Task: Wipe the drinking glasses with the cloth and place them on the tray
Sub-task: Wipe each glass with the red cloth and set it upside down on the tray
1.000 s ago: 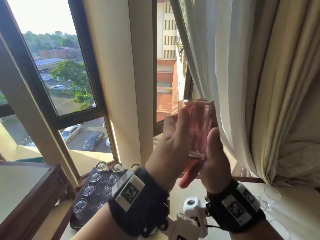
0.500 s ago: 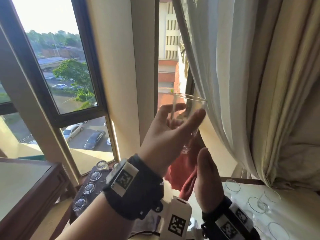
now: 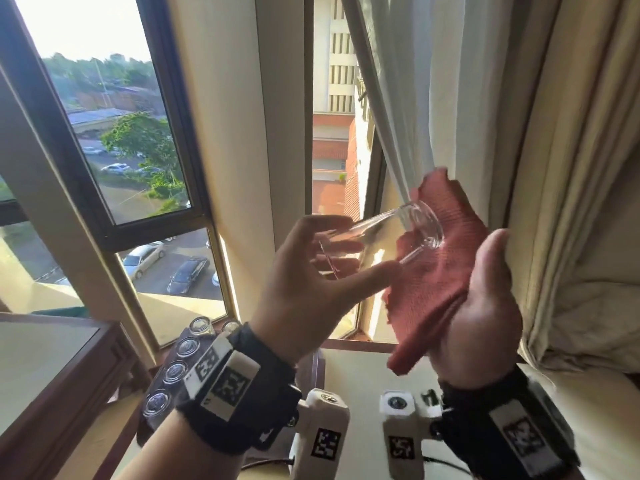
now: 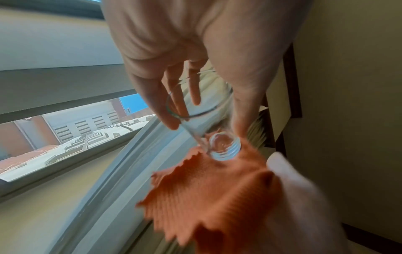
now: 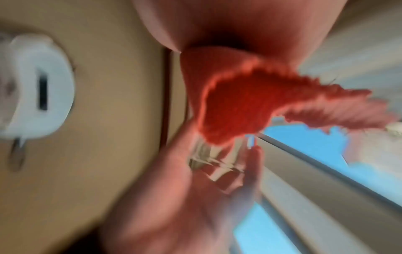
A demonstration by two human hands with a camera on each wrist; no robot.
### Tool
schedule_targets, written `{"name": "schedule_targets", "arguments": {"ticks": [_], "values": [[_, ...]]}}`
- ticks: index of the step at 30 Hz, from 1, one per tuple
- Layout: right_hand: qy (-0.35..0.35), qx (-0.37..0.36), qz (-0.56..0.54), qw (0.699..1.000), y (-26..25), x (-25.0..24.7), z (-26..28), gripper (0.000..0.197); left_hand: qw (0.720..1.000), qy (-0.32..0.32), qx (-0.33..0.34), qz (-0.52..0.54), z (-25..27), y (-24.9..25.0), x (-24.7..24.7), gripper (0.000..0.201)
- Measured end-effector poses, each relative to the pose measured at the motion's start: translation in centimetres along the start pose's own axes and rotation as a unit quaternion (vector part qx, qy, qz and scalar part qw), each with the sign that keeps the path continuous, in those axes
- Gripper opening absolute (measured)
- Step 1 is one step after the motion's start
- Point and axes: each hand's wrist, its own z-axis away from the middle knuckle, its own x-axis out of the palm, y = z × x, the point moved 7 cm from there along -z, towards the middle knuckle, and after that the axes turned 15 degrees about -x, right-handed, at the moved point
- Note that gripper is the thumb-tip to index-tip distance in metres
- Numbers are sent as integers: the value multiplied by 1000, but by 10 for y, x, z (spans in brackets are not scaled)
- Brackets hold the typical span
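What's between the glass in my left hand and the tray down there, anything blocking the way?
Nothing visible blocks it. The left hand holds the glass in the air, base against the cloth in the right hand. The tray sits lower left with glasses already on it; its near part is hidden behind the left wrist.

Legible text: none. Square black-and-white coded markers (image 3: pixel 227 382), bearing patterns but no readable letters or numbers, sit on the wristband behind the left hand (image 3: pixel 304 282), on the band behind the right hand (image 3: pixel 485 313), and on the two white camera housings (image 3: pixel 325 445) below both wrists.
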Motion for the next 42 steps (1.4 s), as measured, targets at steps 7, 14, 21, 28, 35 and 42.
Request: {"name": "schedule_targets", "arguments": {"ticks": [7, 14, 21, 28, 35, 42], "values": [[-94, -76, 109, 987, -30, 12, -27, 51, 998, 1, 60, 13, 16, 4, -4, 64], [-84, 36, 134, 987, 8, 10, 15, 74, 997, 48, 39, 38, 2, -7, -15, 64], [-138, -77, 175, 972, -25, 11, -22, 53, 998, -27, 54, 8, 11, -2, -7, 64], [-119, 18, 122, 985, 17, 13, 17, 53, 999, 24, 15, 42, -3, -18, -12, 62], [-193, -93, 227, 950, -3, 11, -19, 39, 999, -32, 7, -19, 2, -18, -4, 63], [-15, 121, -15, 992, 17, 6, 2, 60, 981, -30, -35, 189, -3, -31, 6, 72]]}}
